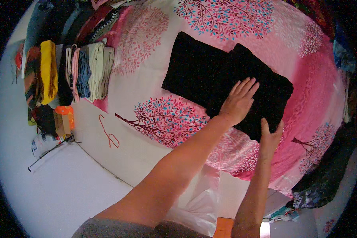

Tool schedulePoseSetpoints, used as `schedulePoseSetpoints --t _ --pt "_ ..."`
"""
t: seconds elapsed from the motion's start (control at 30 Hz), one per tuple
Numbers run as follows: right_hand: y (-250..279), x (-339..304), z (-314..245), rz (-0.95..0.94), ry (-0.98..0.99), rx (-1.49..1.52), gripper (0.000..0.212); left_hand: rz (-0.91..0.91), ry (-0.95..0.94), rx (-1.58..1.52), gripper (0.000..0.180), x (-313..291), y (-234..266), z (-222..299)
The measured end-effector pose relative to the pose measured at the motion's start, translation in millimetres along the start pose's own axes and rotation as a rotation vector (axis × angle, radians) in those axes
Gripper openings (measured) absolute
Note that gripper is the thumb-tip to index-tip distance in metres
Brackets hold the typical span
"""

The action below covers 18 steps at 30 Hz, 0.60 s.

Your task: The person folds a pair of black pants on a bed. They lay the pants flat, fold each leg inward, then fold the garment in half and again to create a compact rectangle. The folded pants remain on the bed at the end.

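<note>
A black garment (pixel 202 65), partly folded, lies on a pink and white bedspread (pixel 146 85) printed with trees. Its dark folds run together, so I cannot tell what kind of garment it is. My left hand (pixel 240 102) rests flat on the middle of the cloth, fingers stretched out toward the far side. At the near right edge, my right hand (pixel 270 137) has its thumb over the fabric and a finger at the border. The cloth sits between them, and the other fingers are hidden.
Folded clothes (pixel 87 73) stand in a row at the left, a yellow one (pixel 48 71) among them. An orange-red looped cord or hanger (pixel 109 133) lies left of the bedspread's near edge. Dark clothing (pixel 325 170) hangs or lies at the right edge.
</note>
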State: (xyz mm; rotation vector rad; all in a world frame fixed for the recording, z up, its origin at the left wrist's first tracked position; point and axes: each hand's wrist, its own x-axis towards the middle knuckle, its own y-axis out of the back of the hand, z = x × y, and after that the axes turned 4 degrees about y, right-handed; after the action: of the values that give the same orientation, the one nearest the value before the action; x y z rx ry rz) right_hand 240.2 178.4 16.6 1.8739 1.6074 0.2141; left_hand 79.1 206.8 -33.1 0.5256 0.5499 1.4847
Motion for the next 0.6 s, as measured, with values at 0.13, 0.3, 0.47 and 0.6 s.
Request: schedulePoseSetpoints --t 0.13,0.3,0.47,0.6 --pt "-20 -21 -83 -0.128 0.195 0.152 0.047 0.046 0.105 -0.557 0.053 -11 -1 -28" --pt "-58 -16 -128 -0.385 0.359 0.096 0.041 -0.174 0.503 -2.005 0.033 -34 11 -55" --pt "-110 12 -112 -0.425 0.48 -0.063 0.025 0.256 0.665 -2.198 0.047 -50 36 -41" --pt "-140 4 -117 -0.359 0.617 -0.299 0.019 0.364 0.768 -2.281 0.042 -68 75 -50"
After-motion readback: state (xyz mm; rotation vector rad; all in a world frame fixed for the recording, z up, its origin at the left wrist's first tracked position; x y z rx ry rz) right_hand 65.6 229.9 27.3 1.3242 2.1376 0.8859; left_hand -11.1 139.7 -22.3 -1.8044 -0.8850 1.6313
